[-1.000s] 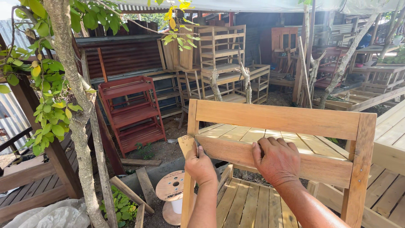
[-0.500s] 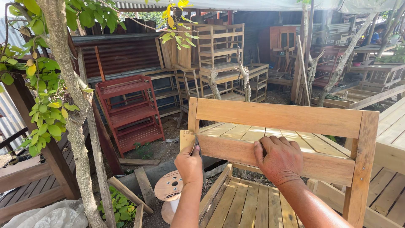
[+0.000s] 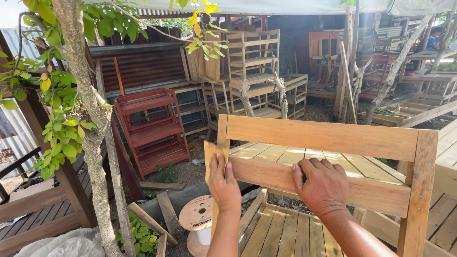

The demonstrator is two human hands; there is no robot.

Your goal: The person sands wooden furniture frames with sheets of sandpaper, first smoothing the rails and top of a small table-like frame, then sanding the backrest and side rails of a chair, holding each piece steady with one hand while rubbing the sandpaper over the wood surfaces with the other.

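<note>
Two hands meet a level rail (image 3: 266,173) running sideways. Left hand (image 3: 223,183) presses sandpaper (image 3: 209,154) flat against its end; right hand (image 3: 323,183) grips its top.

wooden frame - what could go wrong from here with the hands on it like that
1. The left hand presses a sandpaper piece at the frame's corner post; the sharp edge could scrape the fingers or leave splinters.
2. The right hand steadies the lower rail of the wooden frame, which stands upright; it might tip if that grip slackens.
</note>
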